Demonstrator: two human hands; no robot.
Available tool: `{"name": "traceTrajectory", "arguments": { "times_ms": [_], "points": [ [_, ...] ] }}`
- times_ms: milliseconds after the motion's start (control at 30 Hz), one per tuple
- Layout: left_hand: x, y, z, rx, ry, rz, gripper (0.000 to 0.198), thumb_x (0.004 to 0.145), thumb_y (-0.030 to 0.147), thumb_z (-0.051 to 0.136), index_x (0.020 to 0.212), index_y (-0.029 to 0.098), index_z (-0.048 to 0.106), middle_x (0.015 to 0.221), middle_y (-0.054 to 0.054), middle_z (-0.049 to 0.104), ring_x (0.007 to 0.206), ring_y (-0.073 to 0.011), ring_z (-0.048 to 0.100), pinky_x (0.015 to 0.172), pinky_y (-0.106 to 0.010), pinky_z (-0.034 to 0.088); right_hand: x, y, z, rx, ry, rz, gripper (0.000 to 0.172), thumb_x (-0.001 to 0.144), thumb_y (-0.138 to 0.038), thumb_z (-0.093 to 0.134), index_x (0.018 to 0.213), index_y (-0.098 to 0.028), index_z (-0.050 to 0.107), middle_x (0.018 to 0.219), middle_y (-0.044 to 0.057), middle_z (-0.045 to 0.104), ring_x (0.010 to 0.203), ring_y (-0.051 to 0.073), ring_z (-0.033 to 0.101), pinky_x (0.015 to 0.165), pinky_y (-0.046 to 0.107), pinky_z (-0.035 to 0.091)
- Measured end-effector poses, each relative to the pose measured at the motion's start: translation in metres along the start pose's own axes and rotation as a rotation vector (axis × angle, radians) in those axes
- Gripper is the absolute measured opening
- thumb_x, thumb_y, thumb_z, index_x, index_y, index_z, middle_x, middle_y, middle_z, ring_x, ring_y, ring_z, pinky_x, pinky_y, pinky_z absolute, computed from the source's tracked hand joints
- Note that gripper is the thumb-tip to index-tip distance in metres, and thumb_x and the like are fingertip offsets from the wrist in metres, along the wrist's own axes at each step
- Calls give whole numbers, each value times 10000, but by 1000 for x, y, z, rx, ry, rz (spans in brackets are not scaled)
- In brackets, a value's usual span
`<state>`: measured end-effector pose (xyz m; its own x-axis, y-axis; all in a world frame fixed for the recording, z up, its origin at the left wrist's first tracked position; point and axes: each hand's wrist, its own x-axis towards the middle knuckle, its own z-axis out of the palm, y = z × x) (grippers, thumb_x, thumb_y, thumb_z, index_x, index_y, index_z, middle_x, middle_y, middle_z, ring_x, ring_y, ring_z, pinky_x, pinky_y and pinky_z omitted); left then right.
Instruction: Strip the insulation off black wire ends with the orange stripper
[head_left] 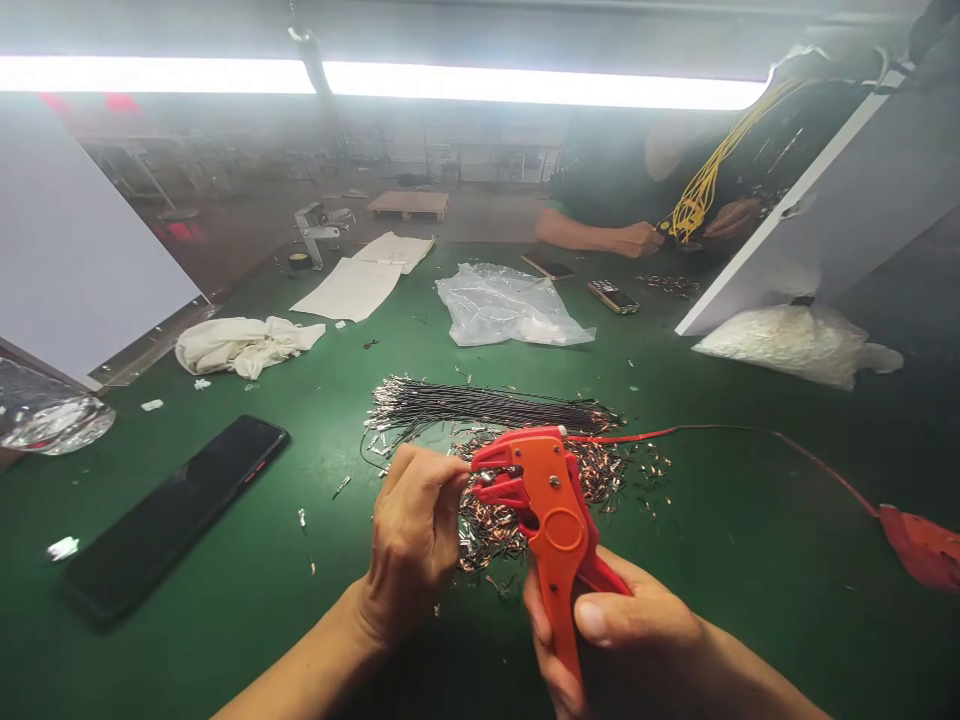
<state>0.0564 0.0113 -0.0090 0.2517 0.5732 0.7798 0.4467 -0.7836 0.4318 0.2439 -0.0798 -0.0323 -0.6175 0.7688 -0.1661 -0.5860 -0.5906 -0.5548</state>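
Note:
My right hand grips the handles of an orange and red wire stripper, held upright with its jaws pointing left. At the jaw tips is my left hand, thumb and forefinger pinched together. Whatever sits between those fingers is too small or hidden to make out. Behind the tool lies a bundle of black wires with metal terminals at its left end and bare copper at the right. Beneath the jaws spreads a heap of short wire offcuts, partly covered by the stripper and left hand.
A black phone lies at left, near a white cloth. Farther back are paper sheets and a clear plastic bag. A filled bag leans by the right panel. Across the table, a person handles yellow wires.

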Motion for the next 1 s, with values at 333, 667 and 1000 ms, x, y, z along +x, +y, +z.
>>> {"name": "traceTrajectory", "arguments": {
  "times_ms": [333, 667, 1000],
  "points": [
    [-1, -2, 2, 0, 47, 25, 265, 834, -75, 518, 922, 175, 535, 751, 9, 559, 720, -120, 480, 666, -243, 438, 1, -4, 0, 18, 6, 17, 288, 781, -348, 653, 910, -94, 604, 647, 57, 644, 542, 126, 620, 562, 243, 524],
    [-4, -2, 2, 34, 54, 7, 242, 849, -49, 527, 915, 183, 538, 741, 4, 563, 713, -131, 480, 651, -255, 437, 2, -2, 1, 7, -2, 23, 297, 764, -343, 704, 896, -94, 609, 644, 44, 633, 532, 102, 598, 561, 222, 515],
    [-3, 0, 2, 22, 50, 44, 234, 851, -45, 524, 917, 176, 558, 728, 1, 596, 692, -128, 475, 650, -255, 429, 2, -5, 0, -99, 13, 38, 327, 751, -395, 719, 829, -105, 590, 566, 5, 570, 460, 72, 523, 505, 199, 507]
  ]
}}
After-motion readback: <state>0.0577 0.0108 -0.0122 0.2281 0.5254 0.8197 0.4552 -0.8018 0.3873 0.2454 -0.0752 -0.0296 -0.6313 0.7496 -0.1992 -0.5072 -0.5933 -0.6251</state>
